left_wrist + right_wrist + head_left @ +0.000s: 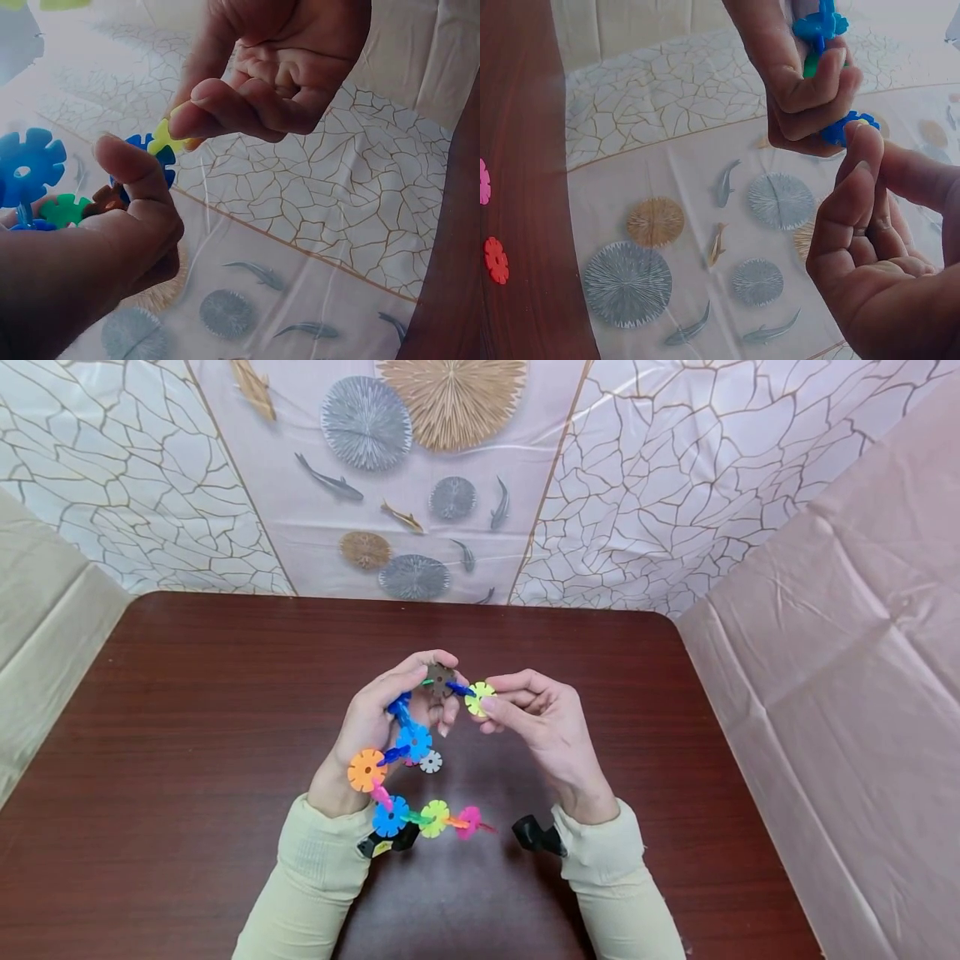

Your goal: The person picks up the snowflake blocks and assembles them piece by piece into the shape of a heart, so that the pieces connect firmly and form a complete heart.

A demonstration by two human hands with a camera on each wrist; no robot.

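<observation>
A chain of slotted, flower-edged plastic discs is strung between my two hands, above the table. My left hand (360, 727) holds the chain near a brown disc (439, 680), its fingers curled behind it. Thumb and forefinger of my right hand (547, 718) pinch a yellow disc (481, 699), joined to the brown one by a dark blue disc (166, 178). From the left hand the chain hangs down through a light blue disc (414, 742), an orange disc (367, 771) and another blue disc (390, 816), ending with a pink disc (469, 822).
A whitish disc (431, 762) shows beside the hanging chain. At the left edge of the right wrist view, a red disc (496, 260) and a pink disc (483, 182) appear against the dark wooden table (187, 718). Patterned cloth (630, 485) hangs behind the table.
</observation>
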